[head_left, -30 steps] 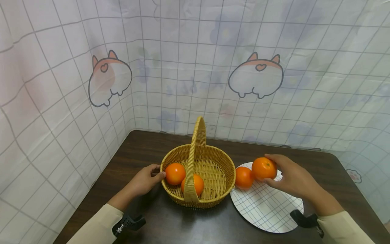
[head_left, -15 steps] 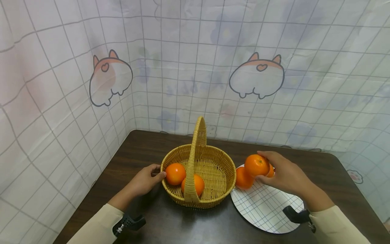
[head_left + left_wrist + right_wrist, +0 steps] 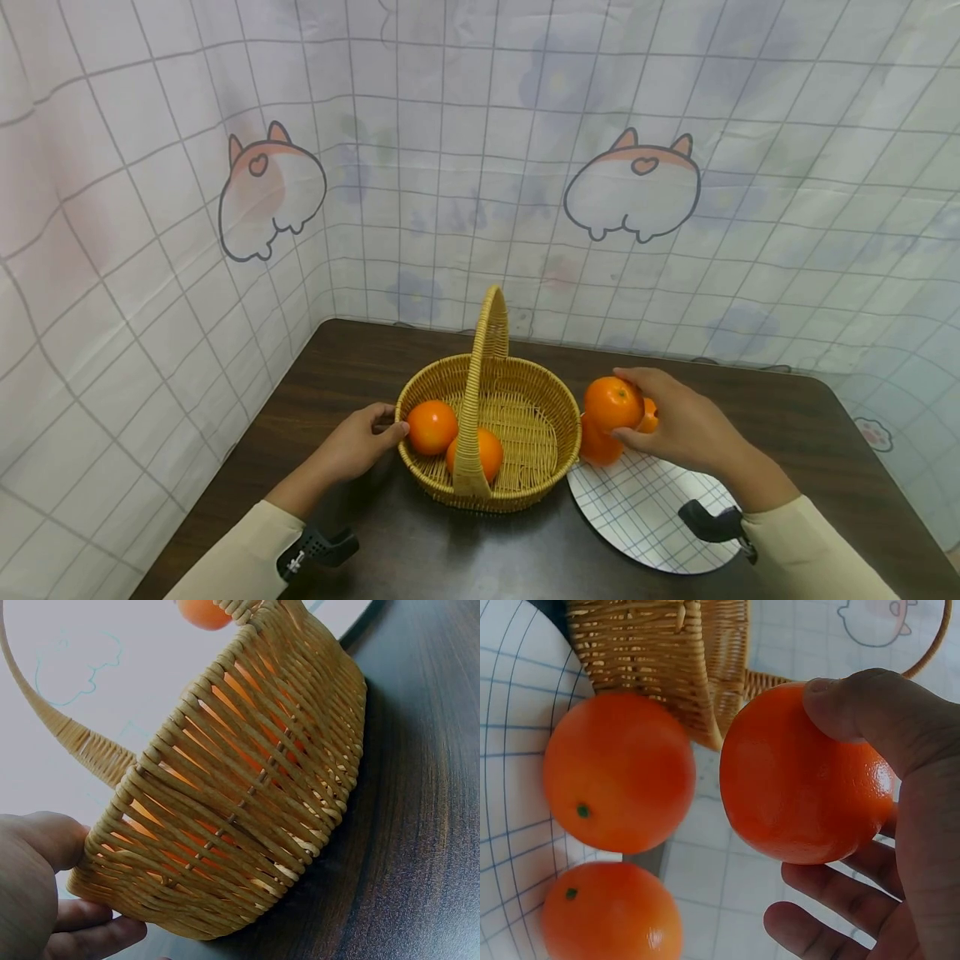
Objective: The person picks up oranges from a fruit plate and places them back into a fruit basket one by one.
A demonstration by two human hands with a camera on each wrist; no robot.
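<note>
My left hand (image 3: 360, 442) grips the left rim of a woven basket (image 3: 532, 429), thumb at the rim and fingers against the outer wall in the left wrist view. Two oranges, one near the rim (image 3: 432, 427) and one partly behind the handle (image 3: 487, 454), lie in the basket's left half. Between thumb and fingers, my right hand (image 3: 682, 421) holds another orange (image 3: 802, 776) up, just right of the basket. Under it, two more oranges, a nearer one (image 3: 619, 772) and a second (image 3: 611, 915), rest on a white checked plate (image 3: 652, 508); the held orange and hand partly hide them in the head view.
The basket's tall arched handle (image 3: 491, 317) rises over its middle. The plate stands close to the basket's right side on a dark wooden table (image 3: 360, 358). A checked cloth (image 3: 450, 167) with cartoon animals hangs behind and to the left.
My right hand has carried its orange left and slightly up toward the basket, uncovering part of another orange behind it. The left hand and basket have stayed in place.
</note>
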